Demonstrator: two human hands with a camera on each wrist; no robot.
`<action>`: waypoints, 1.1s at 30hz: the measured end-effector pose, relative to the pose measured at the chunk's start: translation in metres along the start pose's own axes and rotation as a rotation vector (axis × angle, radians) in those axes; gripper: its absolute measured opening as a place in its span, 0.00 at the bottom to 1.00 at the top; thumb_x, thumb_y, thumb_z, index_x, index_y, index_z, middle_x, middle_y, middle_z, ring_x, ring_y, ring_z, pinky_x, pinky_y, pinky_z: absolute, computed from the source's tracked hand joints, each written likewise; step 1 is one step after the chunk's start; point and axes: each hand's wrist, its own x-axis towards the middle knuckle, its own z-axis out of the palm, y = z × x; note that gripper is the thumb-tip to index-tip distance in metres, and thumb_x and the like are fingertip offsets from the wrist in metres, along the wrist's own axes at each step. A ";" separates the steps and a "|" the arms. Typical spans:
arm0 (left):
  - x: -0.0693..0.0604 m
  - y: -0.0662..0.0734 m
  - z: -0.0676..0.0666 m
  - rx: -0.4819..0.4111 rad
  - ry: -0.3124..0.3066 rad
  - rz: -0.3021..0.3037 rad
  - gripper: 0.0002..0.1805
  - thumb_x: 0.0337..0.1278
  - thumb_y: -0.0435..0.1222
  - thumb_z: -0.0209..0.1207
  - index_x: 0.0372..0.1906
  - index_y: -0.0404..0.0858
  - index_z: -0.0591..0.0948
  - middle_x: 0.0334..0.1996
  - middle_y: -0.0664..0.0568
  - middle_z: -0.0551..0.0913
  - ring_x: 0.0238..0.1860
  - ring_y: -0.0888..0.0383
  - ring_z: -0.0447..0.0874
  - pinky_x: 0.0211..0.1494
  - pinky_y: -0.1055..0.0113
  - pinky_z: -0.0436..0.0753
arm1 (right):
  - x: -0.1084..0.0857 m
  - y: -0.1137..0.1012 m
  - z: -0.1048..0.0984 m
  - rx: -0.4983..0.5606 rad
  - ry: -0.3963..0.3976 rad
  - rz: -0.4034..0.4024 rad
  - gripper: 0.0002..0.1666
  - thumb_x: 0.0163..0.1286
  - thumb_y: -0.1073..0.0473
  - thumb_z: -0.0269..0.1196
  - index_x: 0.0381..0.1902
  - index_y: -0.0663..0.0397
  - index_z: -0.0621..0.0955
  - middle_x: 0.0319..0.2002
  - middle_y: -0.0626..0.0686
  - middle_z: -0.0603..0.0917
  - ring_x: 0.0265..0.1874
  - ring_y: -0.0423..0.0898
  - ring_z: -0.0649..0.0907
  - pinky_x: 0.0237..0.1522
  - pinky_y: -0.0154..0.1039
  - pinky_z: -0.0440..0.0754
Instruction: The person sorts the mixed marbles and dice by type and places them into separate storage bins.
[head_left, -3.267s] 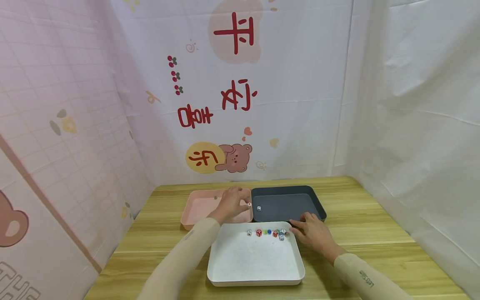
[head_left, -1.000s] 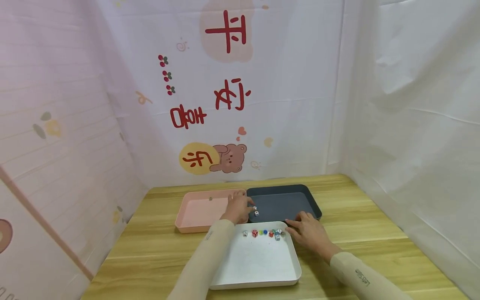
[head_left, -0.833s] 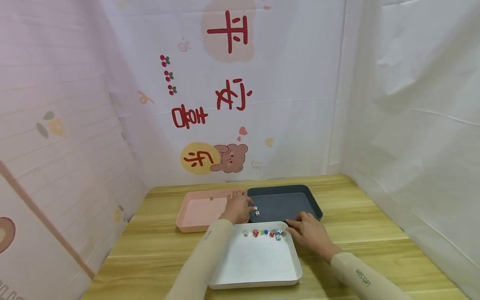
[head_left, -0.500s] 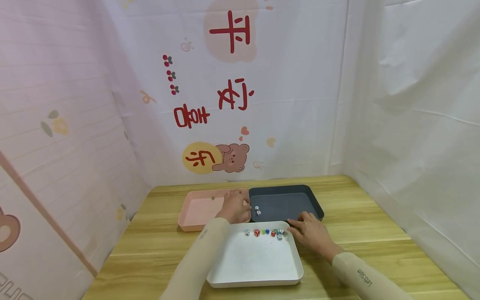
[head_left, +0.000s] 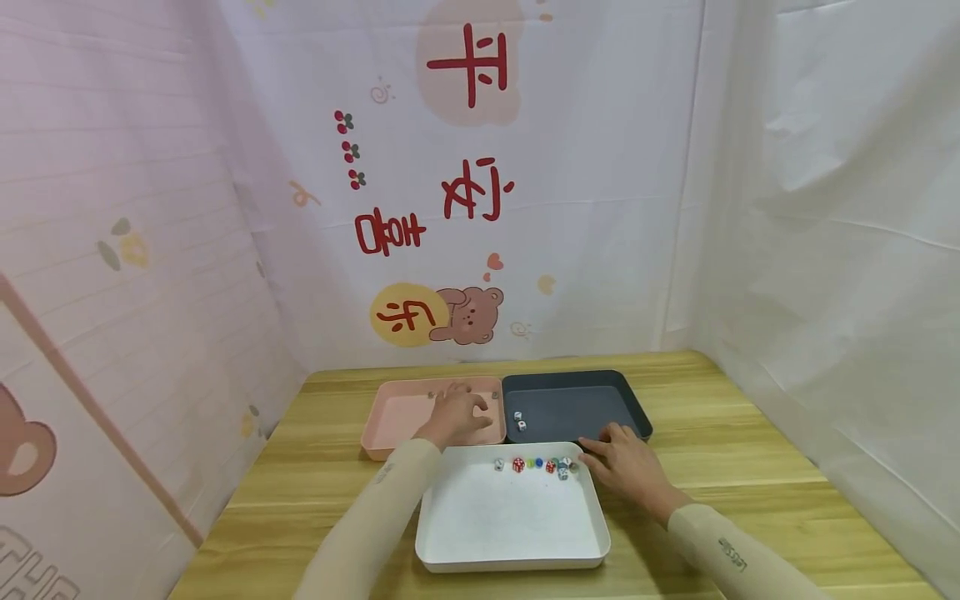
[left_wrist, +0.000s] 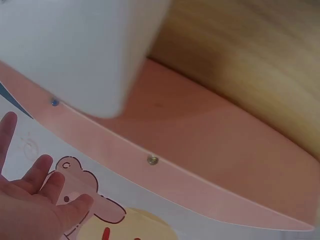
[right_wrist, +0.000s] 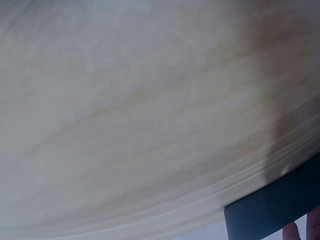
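The dice (head_left: 518, 465) and beads (head_left: 531, 462) lie along the far edge of the white tray (head_left: 510, 533), bunched towards its far right corner. Two white dice (head_left: 522, 426) sit by the left edge of the dark tray (head_left: 588, 408), and two small beads (left_wrist: 152, 160) lie by the far edge of the pink tray (head_left: 397, 414).

All of these should be light, hard and stiff, with little risk of breaking. The dice, flat-sided, should sit steady in a pinch across two opposite faces; the rounder beads look slippery and apt to roll — best taken at their widest part, between thumb and forefinger pads. The bunch in the corner leaves little finger room, so neighbours might get nudged.

The left hand (head_left: 456, 414) hangs over the pink tray's right half, thumb and fingers parted, nothing seen in it. The right hand (head_left: 626, 462) rests at the white tray's far right corner — fingers loosely extended, no thing seen in its grasp.
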 end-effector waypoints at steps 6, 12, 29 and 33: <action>-0.012 -0.018 -0.003 0.011 -0.024 0.025 0.18 0.59 0.48 0.68 0.50 0.45 0.87 0.64 0.41 0.73 0.69 0.41 0.62 0.71 0.36 0.54 | -0.001 0.000 -0.001 0.005 -0.019 0.008 0.21 0.69 0.44 0.65 0.55 0.45 0.86 0.39 0.54 0.76 0.36 0.51 0.74 0.37 0.47 0.76; -0.035 -0.039 -0.010 -0.037 -0.052 0.043 0.23 0.62 0.47 0.65 0.57 0.41 0.83 0.65 0.36 0.71 0.71 0.35 0.58 0.69 0.35 0.57 | -0.002 0.003 0.002 -0.002 -0.003 0.001 0.21 0.68 0.44 0.65 0.55 0.44 0.86 0.40 0.54 0.77 0.37 0.51 0.74 0.39 0.48 0.77; -0.085 -0.077 -0.022 -0.065 -0.055 0.113 0.32 0.60 0.53 0.65 0.63 0.38 0.79 0.67 0.33 0.68 0.70 0.36 0.61 0.69 0.38 0.58 | 0.001 0.006 0.000 0.000 -0.031 0.006 0.22 0.69 0.43 0.65 0.56 0.43 0.86 0.40 0.52 0.76 0.36 0.48 0.72 0.35 0.44 0.74; -0.099 -0.087 -0.022 -0.055 -0.047 0.143 0.35 0.58 0.56 0.65 0.64 0.39 0.78 0.68 0.34 0.67 0.70 0.36 0.59 0.70 0.38 0.56 | 0.002 0.003 -0.002 0.008 -0.044 0.003 0.22 0.69 0.43 0.65 0.56 0.43 0.85 0.39 0.52 0.75 0.35 0.47 0.72 0.34 0.43 0.73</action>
